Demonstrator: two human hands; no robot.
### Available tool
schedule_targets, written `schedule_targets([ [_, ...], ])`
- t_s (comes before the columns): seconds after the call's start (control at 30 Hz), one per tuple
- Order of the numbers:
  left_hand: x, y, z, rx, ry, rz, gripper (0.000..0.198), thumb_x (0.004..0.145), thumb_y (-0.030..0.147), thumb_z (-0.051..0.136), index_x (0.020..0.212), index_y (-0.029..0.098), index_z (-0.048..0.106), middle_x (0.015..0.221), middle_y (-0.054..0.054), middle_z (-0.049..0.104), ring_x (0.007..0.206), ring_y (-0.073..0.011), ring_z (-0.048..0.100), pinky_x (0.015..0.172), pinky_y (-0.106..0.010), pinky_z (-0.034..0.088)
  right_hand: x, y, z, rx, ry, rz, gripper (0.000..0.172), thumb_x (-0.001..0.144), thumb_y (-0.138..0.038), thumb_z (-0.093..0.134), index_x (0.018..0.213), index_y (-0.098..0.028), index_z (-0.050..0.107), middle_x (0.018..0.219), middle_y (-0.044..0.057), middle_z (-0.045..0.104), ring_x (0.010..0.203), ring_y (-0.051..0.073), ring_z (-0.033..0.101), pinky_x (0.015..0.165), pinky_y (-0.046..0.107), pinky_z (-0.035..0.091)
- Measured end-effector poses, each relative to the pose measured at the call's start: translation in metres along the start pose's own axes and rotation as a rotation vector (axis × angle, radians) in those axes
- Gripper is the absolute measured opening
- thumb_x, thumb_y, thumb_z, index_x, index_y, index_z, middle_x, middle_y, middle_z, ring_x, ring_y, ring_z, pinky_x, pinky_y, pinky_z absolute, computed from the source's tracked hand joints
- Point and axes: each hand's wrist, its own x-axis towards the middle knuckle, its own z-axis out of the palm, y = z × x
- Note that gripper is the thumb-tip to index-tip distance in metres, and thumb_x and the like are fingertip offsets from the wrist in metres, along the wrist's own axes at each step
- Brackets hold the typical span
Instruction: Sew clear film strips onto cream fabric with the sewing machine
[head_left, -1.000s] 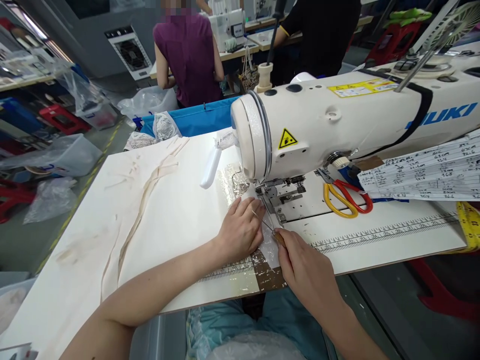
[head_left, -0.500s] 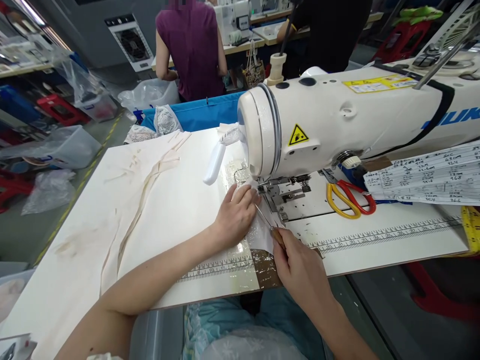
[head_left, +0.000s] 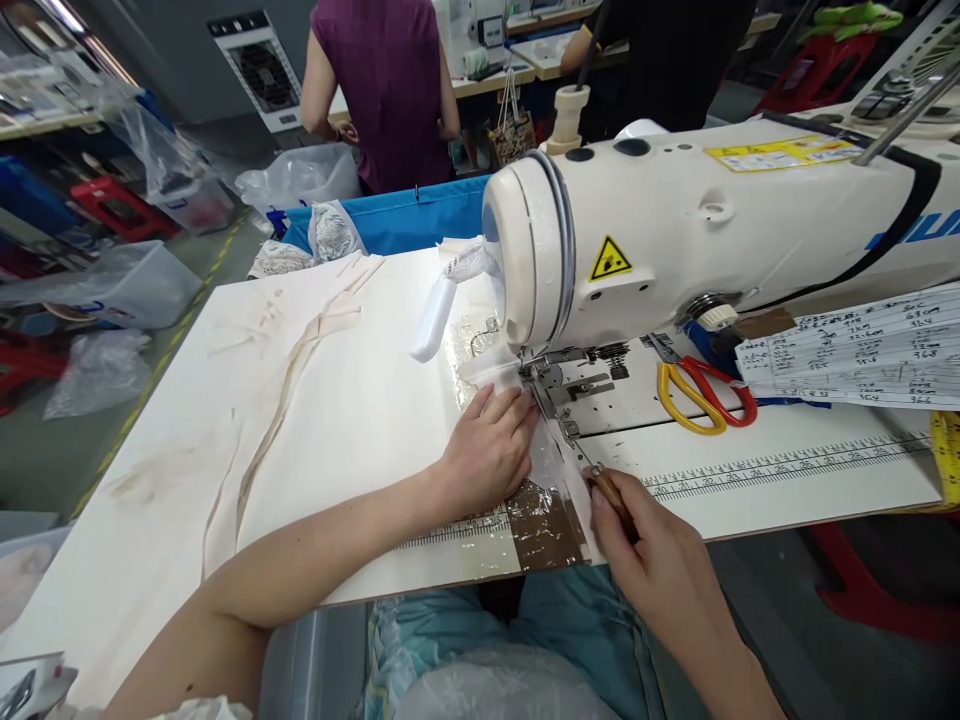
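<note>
Right hand [head_left: 664, 565], lower centre-right of the frame: fingers curled closed around a slim metal-shafted tool with a brown wooden handle [head_left: 615, 497], shaft pointing up-left.
Left hand [head_left: 487, 450], centre: fingers close together, laid flat on cloth; thumb position cannot be told.
Thin white fabric strip [head_left: 491, 368], centre: partly under the left fingers, beside the needle area; a pale length runs down towards the right hand.
Large white sewing machine with rounded head [head_left: 645, 250], upper right.
Scissors with yellow and red handles [head_left: 694, 395], right of centre; apart from both hands.
Step in hand, as judged: guiding fabric at the needle.
Next move appears to call for flat cloth, an aligned edge, fingertips clear of the needle.
</note>
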Motion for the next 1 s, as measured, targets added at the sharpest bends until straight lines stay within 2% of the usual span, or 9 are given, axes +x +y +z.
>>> schedule_targets([
  [0.1,-0.002,0.003,0.001,0.01,0.005,-0.006,0.046,0.097,0.03,0.039,0.133,0.006,0.055,0.139,-0.016,0.055,0.131,-0.029,0.046,0.114,-0.048,0.033,-0.005,0.005,-0.008,0.12,-0.049,0.142,0.028,0.1,-0.04,0.042,0.108,-0.02,0.061,0.076,0.003,0.07,0.06,0.018,0.066,0.05,0.024,0.048],
  [0.2,-0.003,0.006,0.001,0.012,0.014,-0.006,0.046,0.098,0.031,0.038,0.133,0.006,0.055,0.138,-0.015,0.056,0.132,-0.0288,0.045,0.115,-0.048,0.032,-0.007,0.005,-0.011,0.195,-0.055,0.212,0.031,0.101,-0.042,0.042,0.11,-0.021,0.062,0.074,0.002,0.066,0.061,0.018,0.064,0.056,0.025,0.05],
  [0.5,-0.005,0.009,-0.002,-0.015,0.001,-0.016,0.047,0.099,0.033,0.036,0.133,0.006,0.054,0.139,-0.016,0.055,0.132,-0.0281,0.045,0.115,-0.047,0.033,-0.01,0.004,-0.007,0.246,0.009,0.25,0.031,0.1,-0.042,0.044,0.115,-0.021,0.063,0.07,0.0,0.063,0.061,0.017,0.06,0.059,0.023,0.05],
  [0.67,-0.005,0.01,0.0,-0.049,0.002,-0.01,0.047,0.098,0.033,0.038,0.134,0.005,0.052,0.139,-0.018,0.054,0.132,-0.0293,0.045,0.113,-0.047,0.035,-0.012,0.005,-0.006,0.249,0.036,0.258,0.035,0.099,-0.043,0.047,0.118,-0.02,0.065,0.071,0.002,0.066,0.061,0.018,0.062,0.051,0.022,0.05],
  [0.73,-0.006,0.01,0.001,-0.063,0.007,-0.007,0.048,0.098,0.033,0.037,0.134,0.004,0.052,0.139,-0.018,0.054,0.133,-0.0295,0.045,0.113,-0.047,0.035,-0.013,0.006,-0.005,0.237,0.073,0.257,0.036,0.099,-0.044,0.049,0.121,-0.022,0.066,0.079,0.004,0.071,0.066,0.019,0.066,0.05,0.022,0.051],
  [0.8,-0.006,0.01,0.001,-0.071,0.009,-0.006,0.048,0.098,0.033,0.038,0.134,0.005,0.051,0.139,-0.018,0.054,0.133,-0.0296,0.046,0.113,-0.047,0.035,-0.015,0.007,-0.003,0.234,0.112,0.266,0.037,0.098,-0.043,0.051,0.125,-0.023,0.065,0.096,0.008,0.074,0.075,0.02,0.07,0.053,0.022,0.054],
  [0.9,-0.006,0.009,0.0,-0.072,0.001,-0.002,0.047,0.098,0.033,0.038,0.133,0.005,0.052,0.14,-0.019,0.053,0.133,-0.0299,0.045,0.113,-0.046,0.034,-0.017,0.005,0.0,0.3,0.153,0.273,0.043,0.097,-0.041,0.053,0.135,-0.022,0.057,0.119,0.01,0.07,0.097,0.022,0.071,0.067,0.024,0.059],
  [1.0,-0.006,0.008,0.0,-0.06,-0.003,0.005,0.048,0.099,0.033,0.037,0.134,0.004,0.051,0.14,-0.019,0.053,0.134,-0.0301,0.045,0.113,-0.046,0.034,-0.019,0.001,0.001,0.338,0.179,0.244,0.04,0.098,-0.038,0.053,0.135,-0.025,0.057,0.127,0.009,0.066,0.11,0.022,0.066,0.079,0.025,0.059],
])
